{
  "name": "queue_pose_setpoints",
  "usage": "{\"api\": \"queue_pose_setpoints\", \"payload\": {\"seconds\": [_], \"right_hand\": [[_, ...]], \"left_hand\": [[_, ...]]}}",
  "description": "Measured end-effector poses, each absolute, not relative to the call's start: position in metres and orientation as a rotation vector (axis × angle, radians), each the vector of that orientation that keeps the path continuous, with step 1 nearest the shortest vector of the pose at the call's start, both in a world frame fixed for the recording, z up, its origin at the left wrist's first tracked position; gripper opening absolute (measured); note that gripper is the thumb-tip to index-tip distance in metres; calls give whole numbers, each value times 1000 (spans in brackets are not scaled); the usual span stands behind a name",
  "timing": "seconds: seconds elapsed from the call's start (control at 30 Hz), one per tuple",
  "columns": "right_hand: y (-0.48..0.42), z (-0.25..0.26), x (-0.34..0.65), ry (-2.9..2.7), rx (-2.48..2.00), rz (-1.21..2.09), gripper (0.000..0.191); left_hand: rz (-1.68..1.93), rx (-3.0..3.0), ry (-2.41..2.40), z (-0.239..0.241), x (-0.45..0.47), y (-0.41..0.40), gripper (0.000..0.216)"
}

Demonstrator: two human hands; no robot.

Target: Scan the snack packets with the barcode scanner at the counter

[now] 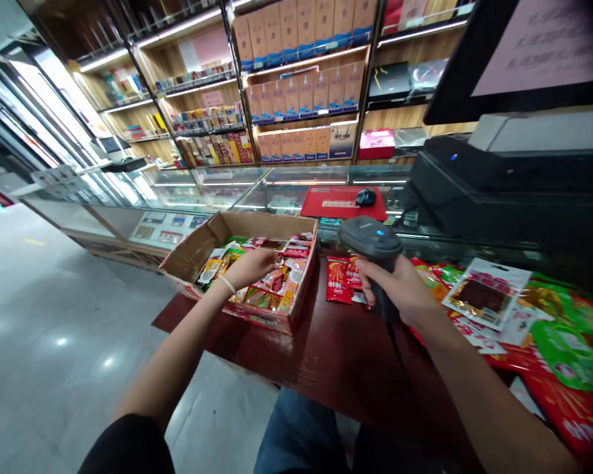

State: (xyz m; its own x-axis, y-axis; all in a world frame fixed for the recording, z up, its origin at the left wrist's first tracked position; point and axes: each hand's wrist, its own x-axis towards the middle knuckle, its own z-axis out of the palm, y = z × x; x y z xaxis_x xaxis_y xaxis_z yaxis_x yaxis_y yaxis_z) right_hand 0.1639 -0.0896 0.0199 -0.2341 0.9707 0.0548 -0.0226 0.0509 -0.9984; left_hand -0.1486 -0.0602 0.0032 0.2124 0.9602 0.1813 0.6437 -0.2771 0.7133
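Note:
My right hand [395, 283] is wrapped round the handle of a black barcode scanner [370, 237], lifted above the dark red tabletop [321, 355]. Its cable trails down below the grip. Just under the scanner lie red snack packets [338, 279]. On the left, my left hand [257, 264] reaches into an open cardboard box [289, 227] full of small, colourful snack packets [259, 297]. Its fingers are curled together at the packets, and what they grip is hidden.
Larger snack bags [487, 293] lie heaped on the right. Behind stand a glass display counter [227, 181], a red mat [321, 201] and a computer mouse [366, 197]. A black checkout machine [514, 191] and a monitor [534, 59] take up the right. Shelves hold boxed goods [289, 29].

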Motion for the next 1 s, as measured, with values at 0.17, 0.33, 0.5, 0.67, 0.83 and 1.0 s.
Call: {"api": "queue_pose_setpoints", "payload": {"seconds": [0.17, 0.33, 0.5, 0.67, 0.83, 1.0], "right_hand": [[-74, 21, 133, -1500, -1044, 1398, 38], [-61, 9, 121, -1488, -999, 1491, 39], [-53, 1, 123, -1468, -1024, 1510, 39], [-54, 8, 128, -1457, -1018, 1492, 41], [-59, 15, 142, -1380, -984, 1484, 38], [-64, 20, 170, -1337, -928, 1416, 32]], "left_hand": [[404, 2096, 1438, -13, -171, -57, 10], [-121, 2300, 1286, -29, -171, -54, 14], [-237, 2382, 1107, -39, -164, -47, 18], [-141, 2317, 1155, -36, -166, -45, 12], [541, 2156, 1714, -22, -169, -40, 15], [1073, 1736, 1636, 1, -146, -42, 27]]}}
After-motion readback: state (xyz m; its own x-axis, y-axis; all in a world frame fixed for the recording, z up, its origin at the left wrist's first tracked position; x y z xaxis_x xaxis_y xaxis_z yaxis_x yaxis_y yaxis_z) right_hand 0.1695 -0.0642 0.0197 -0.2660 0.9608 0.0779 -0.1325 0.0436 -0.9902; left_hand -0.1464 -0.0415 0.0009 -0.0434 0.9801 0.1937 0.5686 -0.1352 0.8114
